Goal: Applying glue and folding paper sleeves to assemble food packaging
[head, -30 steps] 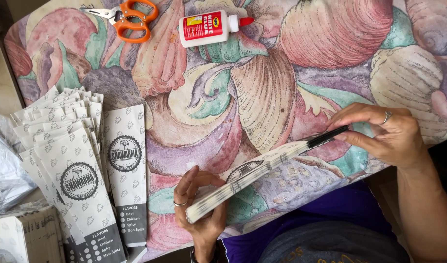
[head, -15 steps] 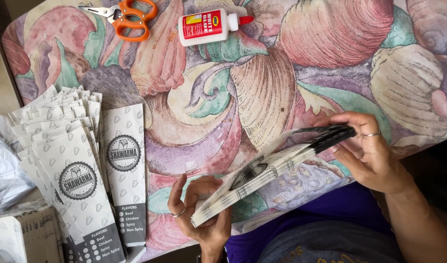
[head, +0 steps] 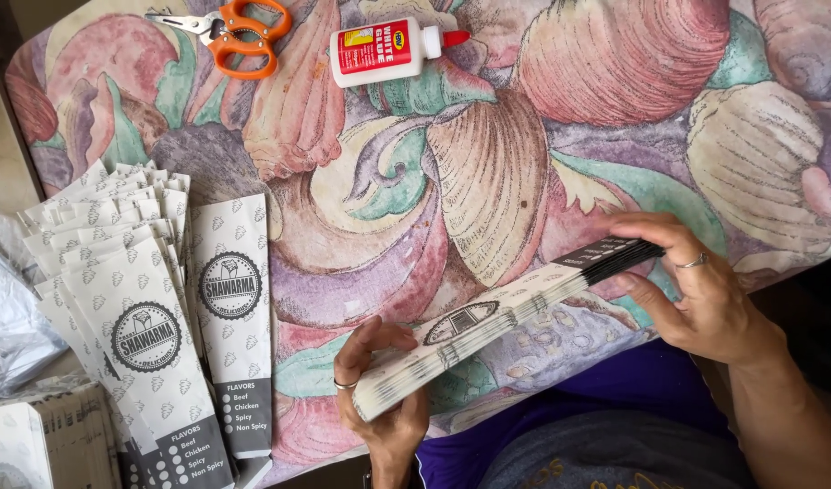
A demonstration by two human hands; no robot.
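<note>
Both hands are on one thick stack of flat paper bags [head: 501, 317], held edge-up so you mostly see the layered edges, slanting from lower left up to upper right just above the near edge of the tabletop [head: 542, 136]. The left hand [head: 384, 398] has its grip wrapped around the lower white end, thumb on the near side and fingers curled over the top, with a ring showing. The right hand [head: 696, 290] pinches the upper end where the bags have a dark band, fingers spread along the top and thumb underneath, also wearing a ring. So both grips are closed on that same stack, and it looks lifted off the surface rather than lying flat, though I can't say for sure it isn't touching.

The tabletop is covered in a big pastel seashell-pattern cloth. Off to the left there's a fanned pile of bags [head: 117, 272], white with a round dark logo and a grey band at the bottom, and a single bag [head: 234, 317] lies just beside it. At the far edge are orange-handled scissors [head: 239, 36] and, well apart to their right, a white glue bottle [head: 388, 50] with a red label and red cap, lying on its side. Some clear plastic wrap [head: 8, 317] is bunched at the left edge.
</note>
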